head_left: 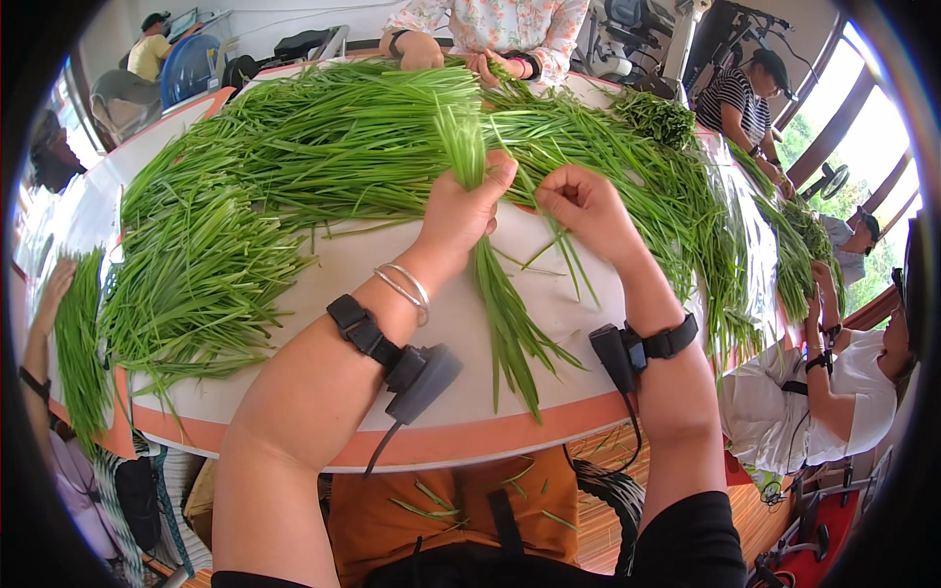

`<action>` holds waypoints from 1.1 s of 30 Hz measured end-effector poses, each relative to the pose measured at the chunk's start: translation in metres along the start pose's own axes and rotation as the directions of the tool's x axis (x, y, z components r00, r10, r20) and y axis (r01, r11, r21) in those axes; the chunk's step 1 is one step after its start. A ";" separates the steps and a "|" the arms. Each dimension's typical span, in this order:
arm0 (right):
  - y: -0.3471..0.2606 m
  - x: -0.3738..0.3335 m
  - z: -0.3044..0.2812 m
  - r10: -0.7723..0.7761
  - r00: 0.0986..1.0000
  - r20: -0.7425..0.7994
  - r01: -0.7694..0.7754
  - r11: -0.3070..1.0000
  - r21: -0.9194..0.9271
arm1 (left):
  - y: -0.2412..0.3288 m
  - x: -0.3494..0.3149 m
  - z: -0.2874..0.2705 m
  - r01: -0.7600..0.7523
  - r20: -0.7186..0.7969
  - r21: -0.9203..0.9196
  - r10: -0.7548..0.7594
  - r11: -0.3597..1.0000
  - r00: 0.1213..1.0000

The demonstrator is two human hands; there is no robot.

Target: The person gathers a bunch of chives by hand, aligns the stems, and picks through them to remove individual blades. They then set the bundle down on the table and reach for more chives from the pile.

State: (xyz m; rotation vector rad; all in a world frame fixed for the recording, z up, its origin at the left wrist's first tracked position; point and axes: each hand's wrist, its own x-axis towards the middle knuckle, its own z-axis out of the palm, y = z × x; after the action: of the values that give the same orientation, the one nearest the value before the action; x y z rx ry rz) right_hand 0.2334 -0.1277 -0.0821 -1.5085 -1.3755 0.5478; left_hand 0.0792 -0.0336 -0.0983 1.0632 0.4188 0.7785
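Note:
My left hand (469, 201) is wrapped round a bunch of garlic chives (502, 312), held upright above the near part of the white table. The bunch's tops stick up above the fist and its loose ends hang toward the table's front edge. Just to the right, my right hand (585, 204) is closed in a pinch on a few thin chive blades (571, 257) that trail below its fingers. A big heap of chives (333, 132) spreads behind both hands, and another pile (201, 274) lies at the left.
The white table (392, 338) has an orange rim (421, 443). Across it a person in a flowered shirt (529, 29) handles chives; other people sit at both sides. A dark clump of greens (655, 118) lies at the far right. Chive scraps (426, 505) rest on my lap.

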 end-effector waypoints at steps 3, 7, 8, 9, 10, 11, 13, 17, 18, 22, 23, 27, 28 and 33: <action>-0.005 -0.002 0.006 0.019 0.996 0.086 -0.017 1.000 -0.025 | -0.001 0.001 -0.003 -0.032 0.053 0.072 0.028 0.997 0.998; -0.006 -0.002 0.002 0.065 0.993 0.099 -0.061 0.997 -0.042 | -0.002 0.003 -0.005 -0.024 0.064 0.081 0.018 0.996 0.998; -0.007 -0.002 0.002 0.059 0.993 0.105 -0.059 0.998 -0.004 | -0.003 0.003 -0.005 -0.017 0.038 0.053 0.015 0.998 0.999; -0.008 -0.002 0.002 0.052 0.993 0.110 -0.056 0.998 0.034 | -0.003 0.003 -0.006 -0.017 0.037 0.054 0.015 0.998 0.999; -0.006 -0.001 0.002 0.051 0.992 0.111 -0.055 0.998 0.035 | -0.003 0.003 -0.007 -0.023 0.011 0.044 0.022 0.999 1.000; -0.004 -0.001 0.001 0.072 0.990 0.118 -0.076 0.997 0.026 | -0.003 0.003 -0.006 -0.028 -0.011 0.032 0.029 0.999 1.000; -0.003 -0.003 -0.004 0.095 0.988 0.122 -0.097 0.995 0.015 | -0.005 0.004 -0.003 -0.053 -0.042 0.013 0.054 0.998 0.998; -0.015 -0.005 -0.009 0.049 0.991 -0.127 -0.113 0.820 -0.561 | -0.010 0.009 -0.007 -0.100 0.063 -0.143 0.110 0.985 0.992; -0.016 -0.005 -0.010 0.082 0.982 -0.168 -0.173 0.740 -0.650 | -0.010 0.008 -0.008 -0.099 0.063 -0.144 0.109 0.985 0.992; -0.006 -0.009 -0.007 0.021 0.995 -0.094 -0.086 0.631 -0.771 | -0.005 0.003 -0.005 0.004 0.161 -0.015 -0.002 1.000 0.987; -0.005 -0.007 -0.007 -0.030 0.994 -0.109 -0.067 0.624 -0.778 | -0.005 0.003 -0.006 0.010 0.152 0.071 -0.020 0.997 0.988; -0.003 -0.004 -0.008 -0.305 0.934 -0.187 0.077 0.682 -0.727 | -0.005 0.001 -0.003 -0.002 0.129 0.095 -0.010 0.995 0.992; -0.003 -0.004 -0.007 -0.305 0.934 -0.187 0.077 0.681 -0.728 | -0.006 0.001 -0.002 -0.001 0.111 0.095 -0.009 0.995 0.994; -0.007 -0.002 0.006 -0.010 0.999 -0.043 0.000 0.974 -0.228 | -0.005 0.002 -0.006 -0.023 0.101 0.166 0.007 0.986 0.995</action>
State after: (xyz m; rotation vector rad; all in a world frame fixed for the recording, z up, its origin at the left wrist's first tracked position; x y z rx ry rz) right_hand 0.2246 -0.1286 -0.0792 -1.6895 -1.4462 0.3600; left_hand 0.0787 -0.0295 -0.1050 1.2579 0.3957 0.7090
